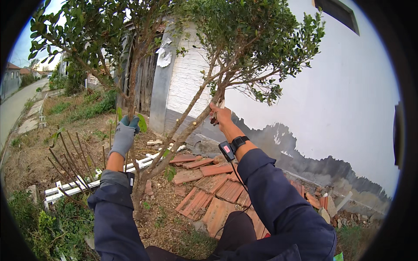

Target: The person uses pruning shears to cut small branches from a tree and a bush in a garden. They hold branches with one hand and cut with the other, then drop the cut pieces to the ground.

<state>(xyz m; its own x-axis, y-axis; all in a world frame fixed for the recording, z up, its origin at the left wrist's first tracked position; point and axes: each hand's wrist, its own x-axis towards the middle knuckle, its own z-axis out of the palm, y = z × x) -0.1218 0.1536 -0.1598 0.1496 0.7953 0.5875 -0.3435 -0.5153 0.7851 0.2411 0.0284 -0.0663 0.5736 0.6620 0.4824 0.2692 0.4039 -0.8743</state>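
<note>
My left hand [125, 135], in a grey glove with teal fingertips, is closed around the upright left stem [133, 82] of a small leafy tree. My bare right hand [223, 116] reaches up to the slanting right trunk [194, 125], just below where its branches fork. It is closed on a small tool [214, 120] with a dark brown handle; a pale part shows above the fingers, and its exact kind is hidden. Pale cut spots dot the slanting trunk. Dense green foliage [257, 39] spreads above both hands.
Reddish roof tiles [217, 187] lie piled beneath the tree. White slatted pieces [65, 190] and upright thin cut stems [74, 158] stand at the left. A white wall [331, 100] with peeling grey base rises at the right. A road [19, 98] runs far left.
</note>
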